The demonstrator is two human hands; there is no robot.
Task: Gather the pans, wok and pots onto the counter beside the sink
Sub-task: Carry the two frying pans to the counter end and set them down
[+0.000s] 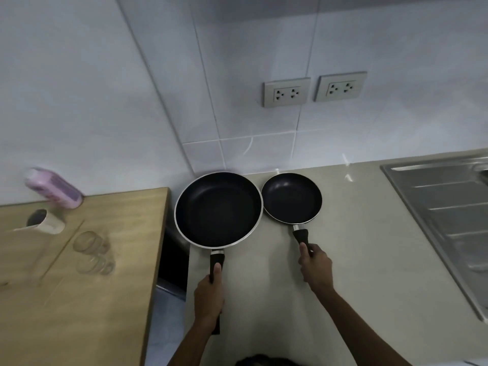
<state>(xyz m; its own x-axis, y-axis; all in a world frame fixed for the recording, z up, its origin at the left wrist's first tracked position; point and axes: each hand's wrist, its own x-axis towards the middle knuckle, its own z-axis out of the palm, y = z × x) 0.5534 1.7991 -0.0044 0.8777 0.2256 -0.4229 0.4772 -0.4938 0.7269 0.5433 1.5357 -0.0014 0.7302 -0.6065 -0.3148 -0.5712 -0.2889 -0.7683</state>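
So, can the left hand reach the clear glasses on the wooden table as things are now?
Probably not at once: the left hand is closed on the large pan's handle. The glasses stand apart to its left with nothing between, so once it lets go, the way looks free.

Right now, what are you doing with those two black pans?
A person is holding two black frying pans by their handles, one in each hand. The left hand grips the big pan, and the right hand grips the small pan. Both pans sit side by side on the pale counter, rims almost touching, with the steel sink off to the right. No wok or pots are in sight. On the wooden table to the left are a pink bottle, a cup and some glasses.
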